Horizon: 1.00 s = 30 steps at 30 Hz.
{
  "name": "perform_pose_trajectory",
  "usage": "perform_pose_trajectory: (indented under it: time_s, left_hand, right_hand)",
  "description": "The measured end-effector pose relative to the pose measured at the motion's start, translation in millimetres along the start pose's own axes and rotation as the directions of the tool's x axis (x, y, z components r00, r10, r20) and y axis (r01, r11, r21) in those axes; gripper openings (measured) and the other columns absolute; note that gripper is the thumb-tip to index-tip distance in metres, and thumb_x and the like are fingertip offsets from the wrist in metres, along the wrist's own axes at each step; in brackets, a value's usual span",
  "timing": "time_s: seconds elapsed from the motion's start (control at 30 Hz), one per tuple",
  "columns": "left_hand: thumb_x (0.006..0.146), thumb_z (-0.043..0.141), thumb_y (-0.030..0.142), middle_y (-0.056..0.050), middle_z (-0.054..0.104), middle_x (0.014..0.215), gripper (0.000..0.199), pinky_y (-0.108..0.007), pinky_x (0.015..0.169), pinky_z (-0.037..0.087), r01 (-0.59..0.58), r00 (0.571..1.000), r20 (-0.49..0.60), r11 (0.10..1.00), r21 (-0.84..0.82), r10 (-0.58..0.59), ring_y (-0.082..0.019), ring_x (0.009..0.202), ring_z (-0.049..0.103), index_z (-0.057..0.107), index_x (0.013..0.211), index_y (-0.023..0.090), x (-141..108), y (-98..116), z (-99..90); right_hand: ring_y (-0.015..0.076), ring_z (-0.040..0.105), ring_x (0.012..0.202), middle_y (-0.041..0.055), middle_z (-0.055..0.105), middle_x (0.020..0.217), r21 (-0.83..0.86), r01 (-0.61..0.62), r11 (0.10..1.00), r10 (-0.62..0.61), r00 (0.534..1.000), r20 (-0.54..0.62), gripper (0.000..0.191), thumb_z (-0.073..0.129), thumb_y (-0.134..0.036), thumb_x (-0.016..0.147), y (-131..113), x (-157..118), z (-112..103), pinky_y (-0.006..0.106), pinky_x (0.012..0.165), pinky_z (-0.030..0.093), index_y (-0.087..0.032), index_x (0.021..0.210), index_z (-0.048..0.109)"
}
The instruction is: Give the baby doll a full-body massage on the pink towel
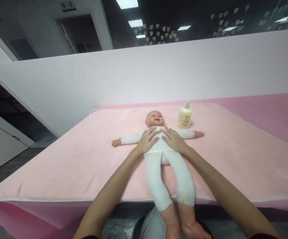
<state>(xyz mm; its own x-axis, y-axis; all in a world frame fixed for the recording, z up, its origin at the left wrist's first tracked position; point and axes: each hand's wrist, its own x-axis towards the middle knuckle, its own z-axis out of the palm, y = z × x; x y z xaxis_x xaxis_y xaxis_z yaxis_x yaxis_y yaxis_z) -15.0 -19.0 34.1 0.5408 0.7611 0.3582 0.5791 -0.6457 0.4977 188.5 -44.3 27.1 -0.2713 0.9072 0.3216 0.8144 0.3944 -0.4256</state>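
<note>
Our left hand (146, 141) and right hand (176, 139) rest open, palms down, fingers loosely spread, on the chest of a baby doll (161, 147) with bald tan plastic head and white cloth body; we grip nothing; doll lies face up between our forearms, arms stretched sideways, lower legs past the near edge of a pale pink, white-edged cloth (84, 156); we note a pale yellow pump bottle (185, 118) upright near its head, a plain white wall (158, 78) behind
</note>
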Motion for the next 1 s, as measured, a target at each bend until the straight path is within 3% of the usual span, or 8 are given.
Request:
perform_pose_trajectory:
  time_s: [0.2, 0.37, 0.6, 0.73, 0.87, 1.0]
  left_hand:
    - [0.094, 0.039, 0.043, -0.006, 0.048, 0.142, 0.041, -0.04, 0.112, 0.031, 0.008, 0.99, -0.139, 0.999, -0.045, -0.014, -0.019, 0.131, 0.043, 0.055, 0.127, 0.024, 1, -9, 0.2]
    - [0.093, 0.038, 0.04, -0.009, 0.058, 0.132, 0.044, -0.043, 0.108, 0.035, 0.093, 0.98, -0.181, 0.994, 0.062, -0.081, -0.022, 0.122, 0.052, 0.053, 0.129, 0.019, 0, -8, -4.5]
    - [0.095, 0.032, 0.039, -0.01, 0.055, 0.135, 0.047, -0.043, 0.108, 0.036, 0.122, 0.984, -0.142, 0.985, 0.121, -0.104, -0.024, 0.124, 0.051, 0.05, 0.133, 0.016, -2, 0, -8.0]
    - [0.093, 0.036, 0.047, -0.013, 0.044, 0.145, 0.055, -0.048, 0.112, 0.029, 0.106, 0.993, -0.06, 0.985, 0.138, -0.098, -0.027, 0.136, 0.037, 0.043, 0.139, 0.018, -6, 11, -7.4]
    - [0.093, 0.037, 0.051, -0.008, 0.031, 0.153, 0.053, -0.049, 0.116, 0.019, -0.01, 0.998, 0.058, 0.994, 0.104, 0.004, -0.024, 0.144, 0.023, 0.043, 0.14, 0.027, -7, 13, -6.9]
    - [0.095, 0.032, 0.049, -0.008, 0.037, 0.15, 0.052, -0.053, 0.115, 0.019, 0.085, 0.996, -0.006, 0.987, 0.138, -0.085, -0.023, 0.14, 0.032, 0.039, 0.141, 0.027, -3, 2, -7.0]
  right_hand:
    - [0.0292, 0.022, 0.142, 0.009, 0.027, 0.153, -0.01, -0.041, 0.999, 0.041, 0.998, 0.04, 0.052, 0.033, -0.045, 0.096, -5, -1, -4, 0.052, 0.115, 0.014, -0.025, 0.143, 0.04]
    - [0.0271, 0.023, 0.142, 0.0084, 0.026, 0.153, 0.029, -0.037, 0.999, 0.035, 0.997, 0.062, 0.051, 0.031, -0.047, 0.096, -4, -1, -5, 0.056, 0.114, 0.011, -0.027, 0.143, 0.039]
    - [0.0262, 0.021, 0.143, 0.0095, 0.024, 0.154, 0.056, -0.051, 0.997, 0.047, 0.996, 0.078, 0.052, 0.032, -0.047, 0.096, -6, 0, -8, 0.055, 0.114, 0.011, -0.026, 0.144, 0.038]
    - [0.0255, 0.021, 0.143, 0.0102, 0.027, 0.153, 0.084, -0.054, 0.995, 0.048, 0.996, 0.072, 0.052, 0.033, -0.047, 0.096, -5, 0, -9, 0.056, 0.114, 0.013, -0.024, 0.142, 0.04]
    - [0.0248, 0.027, 0.141, 0.0113, 0.037, 0.148, 0.096, -0.028, 0.995, 0.03, 0.999, -0.022, 0.052, 0.037, -0.045, 0.094, -5, -1, -6, 0.054, 0.114, 0.017, -0.021, 0.139, 0.045]
    - [0.0208, 0.048, 0.126, 0.0089, 0.058, 0.129, 0.11, 0.179, 0.978, -0.158, 0.971, -0.179, 0.038, 0.042, -0.034, 0.09, -13, -3, -5, 0.044, 0.116, 0.023, -0.019, 0.117, 0.063]
